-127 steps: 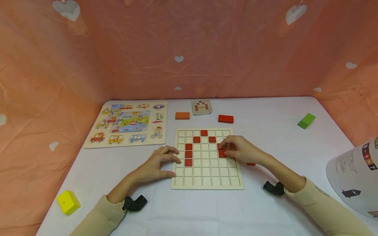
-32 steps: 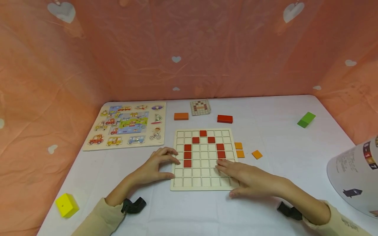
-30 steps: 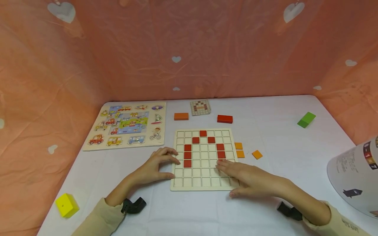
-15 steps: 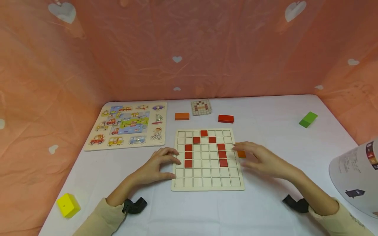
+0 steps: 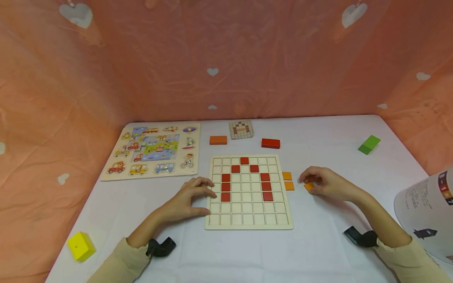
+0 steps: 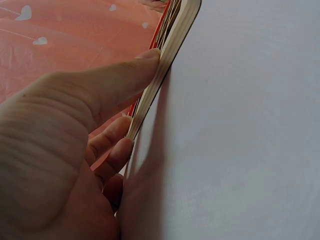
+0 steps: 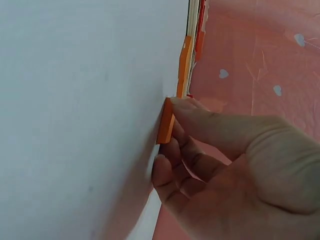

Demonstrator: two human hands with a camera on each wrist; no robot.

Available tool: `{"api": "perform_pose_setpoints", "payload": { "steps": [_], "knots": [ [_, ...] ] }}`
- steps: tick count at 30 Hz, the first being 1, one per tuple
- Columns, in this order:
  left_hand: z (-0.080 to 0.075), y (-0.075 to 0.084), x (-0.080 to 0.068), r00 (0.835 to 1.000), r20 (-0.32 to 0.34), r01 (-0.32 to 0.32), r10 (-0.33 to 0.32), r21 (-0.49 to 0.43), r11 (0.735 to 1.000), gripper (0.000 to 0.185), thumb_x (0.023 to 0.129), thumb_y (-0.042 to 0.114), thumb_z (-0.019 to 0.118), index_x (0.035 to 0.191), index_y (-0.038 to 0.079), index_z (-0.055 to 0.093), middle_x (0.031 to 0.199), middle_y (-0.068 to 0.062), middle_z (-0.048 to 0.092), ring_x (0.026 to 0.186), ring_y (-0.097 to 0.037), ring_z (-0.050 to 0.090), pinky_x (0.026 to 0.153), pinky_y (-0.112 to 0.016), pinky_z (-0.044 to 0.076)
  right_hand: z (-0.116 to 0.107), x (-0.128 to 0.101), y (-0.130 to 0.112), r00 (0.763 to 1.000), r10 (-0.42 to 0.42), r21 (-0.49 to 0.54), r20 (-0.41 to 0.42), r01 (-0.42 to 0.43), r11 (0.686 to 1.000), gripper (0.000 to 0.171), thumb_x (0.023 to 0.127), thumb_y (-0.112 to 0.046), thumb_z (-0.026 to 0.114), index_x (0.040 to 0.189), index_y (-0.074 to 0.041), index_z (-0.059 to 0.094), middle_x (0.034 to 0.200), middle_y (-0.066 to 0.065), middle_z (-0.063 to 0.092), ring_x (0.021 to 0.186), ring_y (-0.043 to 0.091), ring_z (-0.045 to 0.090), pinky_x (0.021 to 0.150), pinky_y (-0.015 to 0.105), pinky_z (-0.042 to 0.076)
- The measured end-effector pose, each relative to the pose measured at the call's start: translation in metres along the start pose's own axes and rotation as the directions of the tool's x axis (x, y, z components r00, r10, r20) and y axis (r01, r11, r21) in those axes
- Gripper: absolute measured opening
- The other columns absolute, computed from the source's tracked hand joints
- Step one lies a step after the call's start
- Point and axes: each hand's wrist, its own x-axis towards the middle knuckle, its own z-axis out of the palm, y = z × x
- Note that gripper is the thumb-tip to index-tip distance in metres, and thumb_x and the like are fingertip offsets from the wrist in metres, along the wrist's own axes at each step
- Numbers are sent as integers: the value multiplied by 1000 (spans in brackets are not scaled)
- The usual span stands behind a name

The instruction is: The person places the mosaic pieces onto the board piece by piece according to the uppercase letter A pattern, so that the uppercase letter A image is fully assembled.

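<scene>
A pale wooden grid board (image 5: 247, 227) lies on the white table, with several red square tiles (image 5: 265, 186) set in its cells in an arch shape. My left hand (image 5: 185, 198) rests at the board's left edge, its loosely bent fingers over the rim; the left wrist view shows the thumb (image 6: 147, 62) against that edge. Right of the board, my right hand (image 5: 330, 184) pinches an orange square tile (image 5: 309, 186) between thumb and fingers, low at the tabletop. Two more orange tiles (image 5: 289, 186) lie flat along the board's right edge.
Behind the board are an orange block (image 5: 218, 140), a small pattern card (image 5: 241, 129) and a red block (image 5: 270, 143). A vehicle puzzle board (image 5: 177, 169) lies back left. Also around are a yellow block (image 5: 81, 246), a green block (image 5: 369, 144) and a white cylindrical container (image 5: 422, 212).
The last red tile, earlier outside the board at right, now sits in the right column. My right hand has moved off the board to the right and pinches an orange tile. The left hand stays.
</scene>
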Motion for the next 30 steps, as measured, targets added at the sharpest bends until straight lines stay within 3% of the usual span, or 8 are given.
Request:
{"api": "perform_pose_setpoints", "payload": {
  "steps": [7, 10, 13, 17, 23, 27, 30],
  "knots": [
    [1, 0, 1, 1000, 4, -4, 4, -6, 1000, 35, 80, 29, 84, 112, 24, 71, 133, 1, 51, 129, -26, 42, 103, -61, 21, -1, -2, -1, 1000, -2, -32, -17, 1, 1000, 30, 80, 8, 75, 107, -3, 67, 100, 2, 64, 89, 18, 54, 78, 25, 47],
    [1, 0, 2, 1000, 6, -7, 7, -9, 1000, 35, 80, 29, 84, 112, 24, 71, 134, 1, 51, 129, -26, 42, 103, -60, 21, -1, 5, -7, 1000, 3, -17, -17, -3, 1000, 25, 81, 7, 74, 102, -5, 68, 99, 2, 65, 89, 18, 54, 80, 27, 48],
    [0, 0, 1, 1000, 7, -4, 4, -9, 1000, 36, 80, 28, 85, 113, 25, 71, 135, 0, 51, 130, -26, 41, 104, -60, 21, 3, 21, -22, 1000, -13, 25, -10, 14, 1000, 20, 84, 6, 71, 101, -3, 70, 101, 4, 67, 93, 21, 57, 89, 38, 51],
    [-2, -1, -1, 1000, 2, -6, 6, 1, 1000, 36, 79, 29, 85, 112, 24, 71, 135, 0, 51, 130, -26, 41, 104, -59, 22, 18, 60, -47, 997, -74, 71, 34, 72, 995, 20, 88, 7, 66, 106, 1, 72, 107, 10, 70, 97, 26, 60, 94, 49, 48],
    [-4, 0, 0, 1000, 2, -5, 5, -1, 1000, 36, 80, 28, 85, 113, 23, 71, 135, -1, 51, 130, -27, 41, 104, -60, 21, 50, 113, -84, 969, -192, 94, 157, 178, 979, 22, 88, 10, 64, 108, 4, 72, 103, 11, 70, 90, 19, 60, 82, 32, 51],
    [-3, 2, 1, 1000, 5, -5, 5, -5, 1000, 36, 80, 27, 85, 113, 22, 72, 135, 0, 51, 130, -26, 41, 104, -60, 21, 68, 129, -99, 952, -213, 114, 221, 192, 975, 23, 85, 15, 64, 106, 6, 70, 90, 8, 64, 80, 16, 55, 73, 25, 49],
    [-2, 2, 0, 1000, 7, -5, 5, -10, 1000, 36, 80, 27, 84, 113, 22, 71, 135, -1, 51, 130, -26, 41, 104, -60, 22, 77, 131, -106, 953, -202, 95, 226, 184, 978, 23, 84, 15, 66, 104, 5, 69, 85, 8, 61, 75, 15, 54, 69, 24, 49]
  ]
}}
